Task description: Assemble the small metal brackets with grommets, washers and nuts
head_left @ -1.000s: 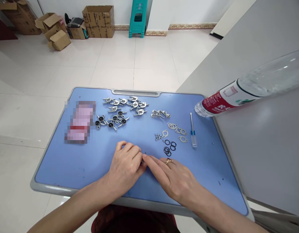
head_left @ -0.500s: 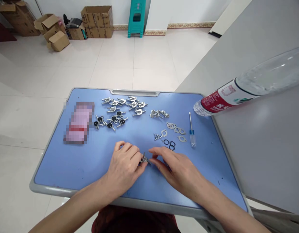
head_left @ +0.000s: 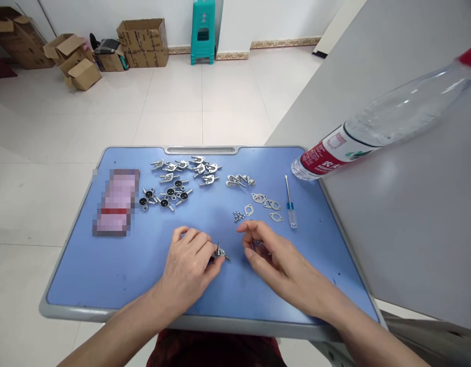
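Note:
My left hand (head_left: 191,260) is closed on a small metal valve body (head_left: 221,253), holding it low at the table's near side with its thin stem pointing up. To the right of it, my right hand (head_left: 277,260) is apart from the part, its thumb and forefinger spread and the other fingers curled; I see nothing held in it. That hand now covers most of the black rings. Beyond its fingertips lie a little heap of screws (head_left: 239,216) and flat metal gaskets (head_left: 276,217). Small metal levers (head_left: 241,180) rest farther back.
Several metal valve bodies (head_left: 208,179) and others with black round faces (head_left: 164,203) lie on the blue table (head_left: 116,278). A blurred pinkish object (head_left: 116,201) is at left. At right are a screwdriver (head_left: 291,206) and a large plastic bottle (head_left: 334,150).
My right hand has drawn away from the valve body to the right, over the black rings. My left hand keeps its hold. The whole view has shifted slightly.

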A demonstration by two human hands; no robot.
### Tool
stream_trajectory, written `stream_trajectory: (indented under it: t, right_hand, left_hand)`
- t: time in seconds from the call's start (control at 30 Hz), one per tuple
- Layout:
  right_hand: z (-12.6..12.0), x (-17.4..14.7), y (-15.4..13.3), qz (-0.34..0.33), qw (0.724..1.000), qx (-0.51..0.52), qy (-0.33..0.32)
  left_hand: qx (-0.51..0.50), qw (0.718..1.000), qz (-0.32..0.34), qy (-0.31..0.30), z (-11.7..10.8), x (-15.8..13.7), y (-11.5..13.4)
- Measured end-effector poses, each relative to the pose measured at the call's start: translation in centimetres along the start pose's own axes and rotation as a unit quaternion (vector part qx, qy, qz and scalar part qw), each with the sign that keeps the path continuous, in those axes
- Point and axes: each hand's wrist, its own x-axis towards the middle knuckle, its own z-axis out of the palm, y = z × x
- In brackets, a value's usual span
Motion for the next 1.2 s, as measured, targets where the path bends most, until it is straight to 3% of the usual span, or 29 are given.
stream_trajectory:
  t: [0.2, 0.4, 0.57, 0.9, 1.2]
  right_hand:
    - [-0.6, 0.2, 0.1, 0.004, 0.993, 0.115, 0.007]
    - [-0.9, -0.4, 0.0, 0.025, 0.994, 0.101, 0.026]
    - [-1.1, 0.0, -0.3, -0.052, 0.990, 0.130, -0.006]
    - [-0.4, 0.1, -0.2, -0.211, 0.967, 0.133, 0.053]
    - [0.2, 0.5, -0.1, -0.243, 0.964, 0.077, 0.070]
  left_hand:
    - [-0.002, 1.000, 0.002, 0.000, -0.1, 0.0, 0.1]
    - [-0.006, 1.000, 0.003, 0.003, -0.1, 0.1, 0.1]
    - [-0.009, 1.000, 0.002, 0.006, -0.1, 0.1, 0.1]
    - [-0.007, 1.000, 0.007, 0.005, -0.1, 0.1, 0.2]
    - [-0.004, 1.000, 0.005, 0.005, 0.0, 0.0, 0.1]
